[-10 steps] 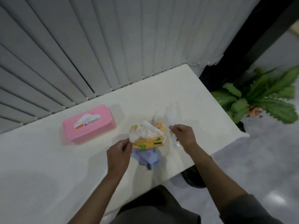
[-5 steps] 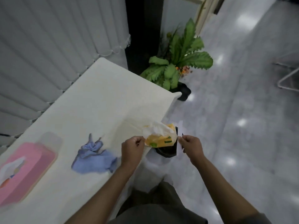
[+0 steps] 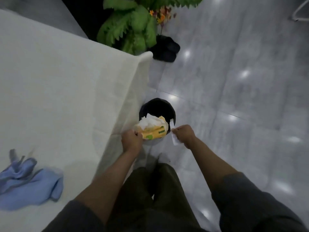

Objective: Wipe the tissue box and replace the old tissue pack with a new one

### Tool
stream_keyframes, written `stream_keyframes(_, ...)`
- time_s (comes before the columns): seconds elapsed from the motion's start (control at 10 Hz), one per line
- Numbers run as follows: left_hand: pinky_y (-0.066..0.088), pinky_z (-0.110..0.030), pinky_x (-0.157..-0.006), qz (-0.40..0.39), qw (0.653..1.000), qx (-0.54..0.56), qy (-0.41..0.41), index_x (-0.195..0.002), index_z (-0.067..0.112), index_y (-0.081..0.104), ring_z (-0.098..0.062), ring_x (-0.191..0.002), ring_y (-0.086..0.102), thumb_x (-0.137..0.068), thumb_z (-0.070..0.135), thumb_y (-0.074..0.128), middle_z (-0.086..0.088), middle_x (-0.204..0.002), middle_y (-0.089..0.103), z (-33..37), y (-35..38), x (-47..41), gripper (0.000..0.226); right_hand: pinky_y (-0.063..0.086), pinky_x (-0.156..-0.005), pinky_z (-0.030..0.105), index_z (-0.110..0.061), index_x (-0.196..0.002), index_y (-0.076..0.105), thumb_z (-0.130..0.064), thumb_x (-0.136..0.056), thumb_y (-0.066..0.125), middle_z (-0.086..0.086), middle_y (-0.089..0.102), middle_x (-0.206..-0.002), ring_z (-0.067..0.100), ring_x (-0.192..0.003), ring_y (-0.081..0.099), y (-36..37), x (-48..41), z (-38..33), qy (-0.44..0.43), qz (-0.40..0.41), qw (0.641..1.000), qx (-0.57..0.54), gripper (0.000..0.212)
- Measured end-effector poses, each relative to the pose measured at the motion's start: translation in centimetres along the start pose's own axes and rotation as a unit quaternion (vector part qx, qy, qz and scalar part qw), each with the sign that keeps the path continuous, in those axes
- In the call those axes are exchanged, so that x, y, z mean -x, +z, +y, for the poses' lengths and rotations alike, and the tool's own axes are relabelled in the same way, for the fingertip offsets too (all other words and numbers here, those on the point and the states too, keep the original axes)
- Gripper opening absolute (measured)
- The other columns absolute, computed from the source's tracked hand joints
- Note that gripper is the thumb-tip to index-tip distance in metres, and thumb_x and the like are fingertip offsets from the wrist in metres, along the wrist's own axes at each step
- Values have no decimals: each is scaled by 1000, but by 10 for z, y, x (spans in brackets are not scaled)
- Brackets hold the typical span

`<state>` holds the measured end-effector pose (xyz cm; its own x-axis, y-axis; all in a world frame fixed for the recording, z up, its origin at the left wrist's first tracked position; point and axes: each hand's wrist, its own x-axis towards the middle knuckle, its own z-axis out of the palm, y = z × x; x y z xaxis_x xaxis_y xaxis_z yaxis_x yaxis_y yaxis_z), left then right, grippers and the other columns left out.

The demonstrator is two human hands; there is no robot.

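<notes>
Head view: left hand [image 3: 132, 139] fingers grip tissue pack [image 3: 153, 128] (over bin [image 3: 157, 106]).

Sleeves: dark grey, pushed up above the elbows on both arms.
Forearms: left bare down to the left hand [image 3: 132, 139] and right hand [image 3: 184, 135].
Trousers: dark olive-grey, seen between the arms.
Jewellery: none seen.

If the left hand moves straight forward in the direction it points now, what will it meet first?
Probably the round black waste bin. The left hand points away from the body, its grip on the yellow tissue pack, which hangs over the bin's mouth. Depth is unclear.
</notes>
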<state>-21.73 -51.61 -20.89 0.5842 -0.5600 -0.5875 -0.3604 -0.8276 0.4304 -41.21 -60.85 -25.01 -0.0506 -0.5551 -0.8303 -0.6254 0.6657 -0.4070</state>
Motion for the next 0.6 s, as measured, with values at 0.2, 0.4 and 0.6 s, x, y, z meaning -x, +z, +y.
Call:
stream_keyframes(0.2,53,-39,-73,-22,998,-21,-45,-96,-9,69,-36,-92,69,-85,12,65,-23,-97,72,-28,109,-96,24,53,-61,33,3,-83,70,-26,-84,69,12,64,-77,27,-71,65,50,-119,44,29,4,1000,2,28)
stream_keyframes(0.4,47,-37,-80,-20,997,-75,13,-104,-6,68,-38,-102,64,-97,16,48,-24,-106,69,-40,198,-180,31,57,-79,42,2,-78,67,-32,-92,55,18,70,-84,35,-81,68,83,-221,62,-26,10,998,54,38)
stream_keyframes(0.6,50,-40,-81,-74,973,-171,134,-109,2,62,-35,-102,61,-98,17,47,-18,-114,63,-39,218,-194,24,48,-74,35,-2,-101,63,-30,-98,47,18,66,-100,34,-92,61,90,-237,70,-104,-4,964,244,32)
